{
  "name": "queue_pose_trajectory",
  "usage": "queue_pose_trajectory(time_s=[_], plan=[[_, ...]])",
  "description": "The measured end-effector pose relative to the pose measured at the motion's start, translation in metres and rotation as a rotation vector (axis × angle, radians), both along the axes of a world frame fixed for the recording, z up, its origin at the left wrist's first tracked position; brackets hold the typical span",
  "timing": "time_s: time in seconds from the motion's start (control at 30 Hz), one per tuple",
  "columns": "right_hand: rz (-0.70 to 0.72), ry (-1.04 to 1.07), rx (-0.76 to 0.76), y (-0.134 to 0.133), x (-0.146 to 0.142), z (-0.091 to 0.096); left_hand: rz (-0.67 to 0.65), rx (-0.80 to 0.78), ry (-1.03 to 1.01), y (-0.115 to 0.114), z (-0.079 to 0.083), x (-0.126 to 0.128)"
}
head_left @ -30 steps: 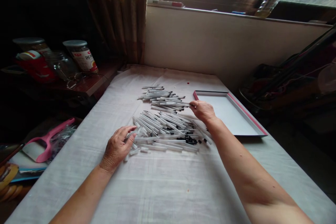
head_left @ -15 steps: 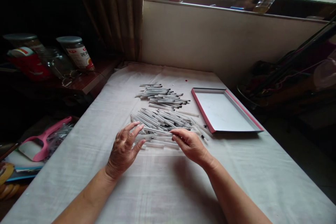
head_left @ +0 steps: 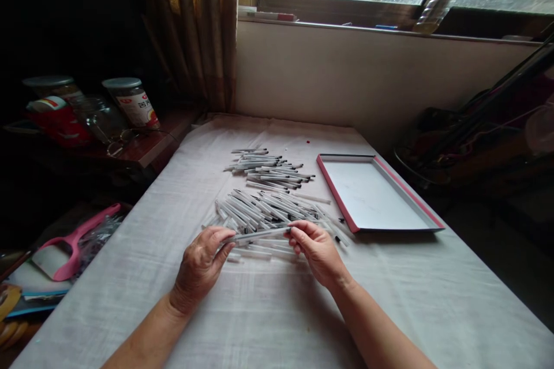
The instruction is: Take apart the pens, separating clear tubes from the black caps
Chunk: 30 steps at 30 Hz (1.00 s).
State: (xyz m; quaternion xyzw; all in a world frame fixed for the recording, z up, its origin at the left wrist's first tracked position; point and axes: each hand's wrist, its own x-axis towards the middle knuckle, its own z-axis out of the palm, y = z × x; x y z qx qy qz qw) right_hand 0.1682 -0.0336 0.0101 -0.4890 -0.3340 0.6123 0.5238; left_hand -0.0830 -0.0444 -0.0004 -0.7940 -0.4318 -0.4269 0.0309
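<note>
A slim whitish pen point(head_left: 262, 234) spans the gap between my two hands, lying nearly level above the cloth. My left hand point(head_left: 202, 259) pinches its left end between thumb and fingers. At the other end, my right hand point(head_left: 318, 249) grips the dark tip, fingers closed. Just beyond lies a loose heap of clear pen barrels point(head_left: 251, 207), some with dark parts inside. Farther back is a second pile of pens with black ends point(head_left: 270, 168), most pointing right. A few clear tubes point(head_left: 259, 255) lie beneath the held pen, partly hidden by my hands.
A shallow pink-edged box lid point(head_left: 381, 196) lies to the right of the piles. Jars point(head_left: 132, 102) and eyeglasses point(head_left: 119, 143) stand on a dark side table at left. A pink-handled tool point(head_left: 71, 245) sits beside the cloth-covered table point(head_left: 242, 317). A small red bit point(head_left: 308, 142) lies at the back.
My left hand, apart and spread before, has closed on the left end of the pen. My right hand still holds the other end. The view has tilted slightly upward.
</note>
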Motion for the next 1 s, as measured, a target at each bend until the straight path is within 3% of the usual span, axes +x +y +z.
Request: queue_pose_trajectory(time_s=[0.4,0.6,1.0], plan=[[-0.011,-0.204,0.186,-0.0036,0.0024,-0.0022,-0.047,-0.054,-0.016,0.0,0.0024,-0.0014],[-0.026,-0.277,0.186,-0.0045,0.0042,-0.0039,0.017,-0.158,-0.13,-0.003,-0.0009,0.0015],[-0.026,-0.285,0.211,-0.0051,0.0015,-0.0039,0.013,-0.348,-0.263,-0.0031,-0.0012,-0.0005]])
